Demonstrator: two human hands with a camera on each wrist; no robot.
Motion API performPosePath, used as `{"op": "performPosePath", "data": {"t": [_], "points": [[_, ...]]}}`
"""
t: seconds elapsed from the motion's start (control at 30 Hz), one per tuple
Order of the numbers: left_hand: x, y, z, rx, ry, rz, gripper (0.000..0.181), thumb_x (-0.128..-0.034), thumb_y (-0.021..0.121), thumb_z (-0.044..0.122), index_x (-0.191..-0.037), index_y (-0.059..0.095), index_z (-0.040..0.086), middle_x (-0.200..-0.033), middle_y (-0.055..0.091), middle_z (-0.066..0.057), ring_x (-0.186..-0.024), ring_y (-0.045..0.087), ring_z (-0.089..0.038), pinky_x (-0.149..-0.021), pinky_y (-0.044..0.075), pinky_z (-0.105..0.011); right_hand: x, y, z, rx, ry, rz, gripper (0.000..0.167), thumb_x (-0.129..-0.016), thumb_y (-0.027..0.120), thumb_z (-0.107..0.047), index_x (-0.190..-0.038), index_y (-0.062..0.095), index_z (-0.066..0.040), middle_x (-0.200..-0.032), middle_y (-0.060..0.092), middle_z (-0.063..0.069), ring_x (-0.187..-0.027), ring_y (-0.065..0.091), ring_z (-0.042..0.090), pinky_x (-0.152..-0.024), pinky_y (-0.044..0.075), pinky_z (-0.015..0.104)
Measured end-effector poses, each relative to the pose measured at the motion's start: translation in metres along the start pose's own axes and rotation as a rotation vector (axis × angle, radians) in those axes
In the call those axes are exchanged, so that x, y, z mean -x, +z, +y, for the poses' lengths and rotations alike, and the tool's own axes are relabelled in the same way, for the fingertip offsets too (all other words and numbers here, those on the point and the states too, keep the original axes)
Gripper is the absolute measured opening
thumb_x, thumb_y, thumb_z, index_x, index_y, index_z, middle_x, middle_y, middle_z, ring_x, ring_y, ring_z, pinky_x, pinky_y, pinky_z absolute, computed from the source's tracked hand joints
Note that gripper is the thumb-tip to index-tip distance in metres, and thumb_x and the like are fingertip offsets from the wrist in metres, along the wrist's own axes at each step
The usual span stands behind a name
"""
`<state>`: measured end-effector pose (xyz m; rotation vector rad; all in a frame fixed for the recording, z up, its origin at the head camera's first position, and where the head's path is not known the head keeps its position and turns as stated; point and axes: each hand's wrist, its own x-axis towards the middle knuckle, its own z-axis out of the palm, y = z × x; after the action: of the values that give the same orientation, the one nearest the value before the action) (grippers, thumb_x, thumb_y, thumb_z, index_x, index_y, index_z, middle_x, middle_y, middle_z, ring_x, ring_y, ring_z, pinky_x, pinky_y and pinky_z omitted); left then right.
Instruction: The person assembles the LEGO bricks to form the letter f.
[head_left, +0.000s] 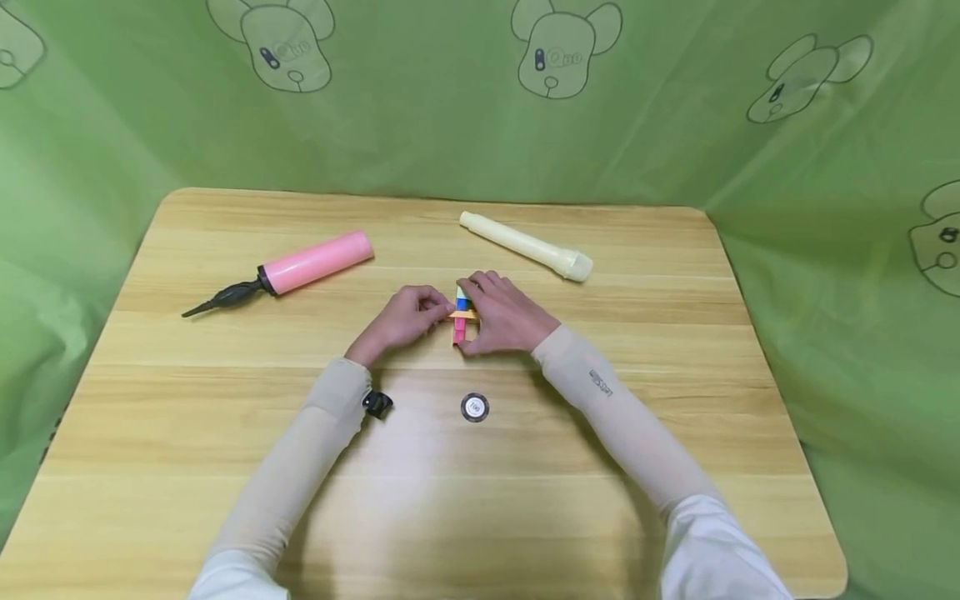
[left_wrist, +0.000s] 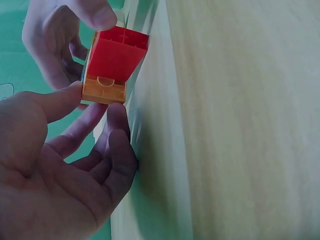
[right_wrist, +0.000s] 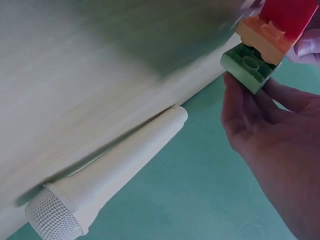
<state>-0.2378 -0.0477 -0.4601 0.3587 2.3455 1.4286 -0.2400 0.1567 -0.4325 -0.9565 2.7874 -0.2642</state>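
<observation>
Several joined toy building bricks [head_left: 461, 327], in pink-red, orange, blue, green and white, are held between both hands above the table. My right hand [head_left: 508, 315] grips the assembly from the right, thumb at the red end and fingers at the far end. From the left, my left hand [head_left: 408, 317] pinches the orange brick [left_wrist: 104, 92] between thumb and fingertips. The hollow underside of the red brick [left_wrist: 115, 55] shows in the left wrist view. In the right wrist view, the green brick [right_wrist: 245, 67] sits against the orange one. Fingers partly hide the assembly.
A pink hand pump [head_left: 318, 262] with a black nozzle lies at the left. Behind the hands is a cream-white toy microphone [head_left: 525, 243]. A round chip [head_left: 475, 407] marked 100 lies nearer the front. Green curtain [head_left: 435, 125] hangs behind the wooden table [head_left: 600, 508].
</observation>
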Motion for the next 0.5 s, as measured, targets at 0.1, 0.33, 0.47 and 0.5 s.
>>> {"op": "performPosePath", "data": {"t": [0.1,0.33,0.47,0.5], "points": [[-0.0001,0.0002,0.0001,-0.01,0.005,0.004,0.023,-0.1009,0.062,0.025,-0.106,0.069,0.003,-0.087,0.068,-0.014,-0.073,0.06,-0.024,-0.06,0.047,-0.025,-0.0015,-0.001,0.0005,-0.009,-0.005,-0.01,0.099,-0.069,0.077,-0.054,-0.143,0.043,0.002,-0.134,0.05,0.016,-0.117,0.046,0.028,-0.103,0.042,0.041],[-0.0016,0.0037,-0.0027,-0.038,0.004,0.005,0.021,-0.1004,0.063,0.024,-0.101,0.072,0.004,-0.082,0.068,-0.013,-0.069,0.057,-0.016,-0.064,0.045,-0.026,-0.0041,0.001,0.0041,-0.066,-0.002,-0.074,0.099,-0.069,0.077,-0.055,-0.144,0.044,0.0,-0.135,0.051,0.014,-0.117,0.045,0.027,-0.102,0.041,0.042],[-0.0021,0.0047,-0.0034,-0.046,0.003,0.016,0.021,-0.1001,0.063,0.023,-0.1,0.072,0.005,-0.081,0.069,-0.011,-0.071,0.058,-0.016,-0.069,0.046,-0.028,-0.0048,0.0009,0.0056,-0.102,0.006,-0.101,0.099,-0.07,0.077,-0.053,-0.146,0.042,0.0,-0.138,0.049,0.013,-0.119,0.045,0.027,-0.103,0.041,0.043],[-0.002,0.0047,-0.0034,-0.046,0.001,0.019,0.021,-0.1001,0.063,0.024,-0.1,0.072,0.005,-0.081,0.068,-0.011,-0.072,0.058,-0.016,-0.069,0.046,-0.028,-0.0048,0.0005,0.0057,-0.114,0.01,-0.107,0.1,-0.07,0.077,-0.053,-0.147,0.041,-0.001,-0.139,0.048,0.013,-0.12,0.044,0.028,-0.103,0.041,0.043]]}}
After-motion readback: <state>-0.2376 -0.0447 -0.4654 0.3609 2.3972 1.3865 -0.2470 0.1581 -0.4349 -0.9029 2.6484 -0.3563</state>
